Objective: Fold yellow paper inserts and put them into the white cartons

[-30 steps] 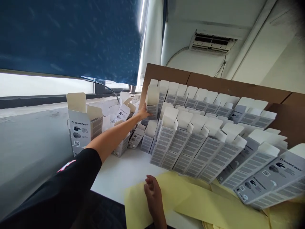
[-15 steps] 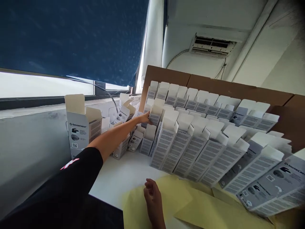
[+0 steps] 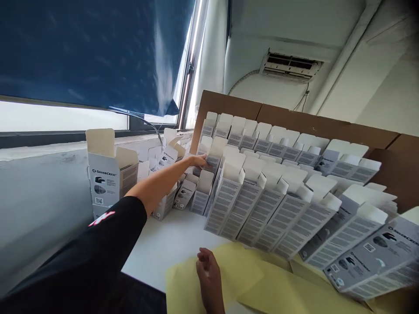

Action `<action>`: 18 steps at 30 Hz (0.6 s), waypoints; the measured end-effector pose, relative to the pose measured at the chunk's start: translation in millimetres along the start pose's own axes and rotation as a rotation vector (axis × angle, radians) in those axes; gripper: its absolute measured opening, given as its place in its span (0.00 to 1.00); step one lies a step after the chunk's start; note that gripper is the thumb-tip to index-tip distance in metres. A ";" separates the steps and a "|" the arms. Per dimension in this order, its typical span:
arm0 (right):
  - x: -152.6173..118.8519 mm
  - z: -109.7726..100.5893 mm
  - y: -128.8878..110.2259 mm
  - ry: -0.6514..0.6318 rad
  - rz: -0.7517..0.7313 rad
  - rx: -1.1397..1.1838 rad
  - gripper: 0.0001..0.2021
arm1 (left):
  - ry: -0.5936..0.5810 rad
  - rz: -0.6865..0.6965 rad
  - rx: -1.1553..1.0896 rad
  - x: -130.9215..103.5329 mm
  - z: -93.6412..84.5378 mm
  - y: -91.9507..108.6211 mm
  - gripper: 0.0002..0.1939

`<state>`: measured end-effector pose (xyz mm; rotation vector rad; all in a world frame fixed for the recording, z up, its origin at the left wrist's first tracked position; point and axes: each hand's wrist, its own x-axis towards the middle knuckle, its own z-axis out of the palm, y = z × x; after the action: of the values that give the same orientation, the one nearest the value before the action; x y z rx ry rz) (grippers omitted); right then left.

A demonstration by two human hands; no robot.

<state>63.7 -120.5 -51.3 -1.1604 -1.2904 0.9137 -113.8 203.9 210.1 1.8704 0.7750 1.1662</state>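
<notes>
Head view: the left hand (image 3: 198,162) grips a box (image 3: 213,163) before the cardboard's (image 3: 229,103) left end. Boxes (image 3: 225,200) stand in rows before it, formed, visible top flaps unclosed. Nearer the wearer, the right hand (image 3: 210,279), loosely half-open, holds nothing over paper (image 3: 244,270).

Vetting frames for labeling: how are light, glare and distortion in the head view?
Head view: window blown out; pale glare streak on the blue blind; black sleeve nearly detailless; boxes at right look stretched and leaning, likely wide-angle; top-right corner dark; fine print unreadable.
</notes>
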 end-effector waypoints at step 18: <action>0.0 -0.2 5.0 -0.005 0.000 0.005 0.16 | -0.203 -0.378 0.335 -12.7 3.5 17.9 0.17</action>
<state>64.5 -119.4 -56.2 -1.1549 -1.2922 0.9199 -114.0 183.5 219.0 1.9565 1.1999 0.6275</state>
